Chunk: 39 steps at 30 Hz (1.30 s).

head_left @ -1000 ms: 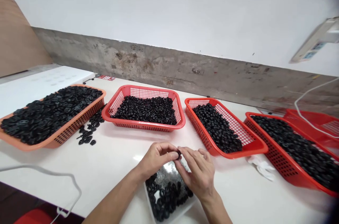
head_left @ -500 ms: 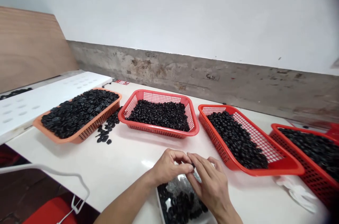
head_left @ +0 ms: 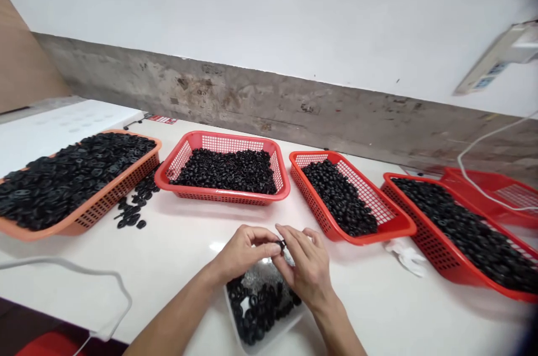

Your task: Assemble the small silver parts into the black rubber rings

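My left hand and my right hand meet above a clear plastic box. Between their fingertips is a small black part, pinched from both sides; the fingers cover much of it, so its exact kind does not show. In the box lie black ring-shaped parts on the near side and a heap of tiny silvery pieces toward the back, partly behind my hands. A small white scrap rests among the black parts.
Behind my hands stand a pink-red basket, a red basket and another red basket, all holding black parts. An orange basket sits left, with loose black parts beside it. A crumpled tissue and a white cable lie nearby.
The view has turned to the right, bringing a wall power strip and more of the rightmost basket into sight. Both hands still pinch the small black part over the box.
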Tool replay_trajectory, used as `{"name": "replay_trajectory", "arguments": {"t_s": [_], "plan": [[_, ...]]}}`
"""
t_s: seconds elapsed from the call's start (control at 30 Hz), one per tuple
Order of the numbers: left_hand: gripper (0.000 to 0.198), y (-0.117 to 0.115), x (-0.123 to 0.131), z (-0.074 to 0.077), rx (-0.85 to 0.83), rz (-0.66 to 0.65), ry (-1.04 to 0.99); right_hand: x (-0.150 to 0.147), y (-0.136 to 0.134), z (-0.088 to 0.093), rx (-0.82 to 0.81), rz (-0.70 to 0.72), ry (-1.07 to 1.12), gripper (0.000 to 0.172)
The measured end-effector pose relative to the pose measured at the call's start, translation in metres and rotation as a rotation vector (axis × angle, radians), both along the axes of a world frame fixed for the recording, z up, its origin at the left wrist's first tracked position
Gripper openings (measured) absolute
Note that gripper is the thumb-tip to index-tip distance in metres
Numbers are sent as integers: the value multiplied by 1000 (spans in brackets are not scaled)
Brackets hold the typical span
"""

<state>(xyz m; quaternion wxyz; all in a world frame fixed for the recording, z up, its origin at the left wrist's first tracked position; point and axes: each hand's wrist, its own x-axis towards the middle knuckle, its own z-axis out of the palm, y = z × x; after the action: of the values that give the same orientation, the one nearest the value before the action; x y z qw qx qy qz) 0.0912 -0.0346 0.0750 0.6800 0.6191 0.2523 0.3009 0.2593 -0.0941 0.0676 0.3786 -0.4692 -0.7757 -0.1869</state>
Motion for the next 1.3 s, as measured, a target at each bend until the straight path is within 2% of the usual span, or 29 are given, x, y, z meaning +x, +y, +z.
{"name": "replay_trajectory", "arguments": {"t_s": [0.3,0.53,0.77,0.9,1.03,1.13,1.2,1.3], "plan": [[16,-1,2,-5,19,61,8,-1,2,-4,-31,35,40,37],[20,1,4,-5,-29,28,-49,-2,3,-3,-10,18,59,31],[18,2,2,-5,-68,37,-57,-4,1,2,-68,59,111,37],[18,5,-1,-2,-76,54,-66,-2,-1,4,-194,185,243,41],[18,7,-2,-1,-84,63,-73,0,-1,3,-268,245,495,31],[19,6,-1,-1,-77,52,-58,1,1,2,-328,272,584,26],[19,6,-1,0,-71,52,-47,2,3,0,-306,273,566,26],[19,6,0,0,-78,58,-43,5,4,-3,-203,223,426,28]]}}
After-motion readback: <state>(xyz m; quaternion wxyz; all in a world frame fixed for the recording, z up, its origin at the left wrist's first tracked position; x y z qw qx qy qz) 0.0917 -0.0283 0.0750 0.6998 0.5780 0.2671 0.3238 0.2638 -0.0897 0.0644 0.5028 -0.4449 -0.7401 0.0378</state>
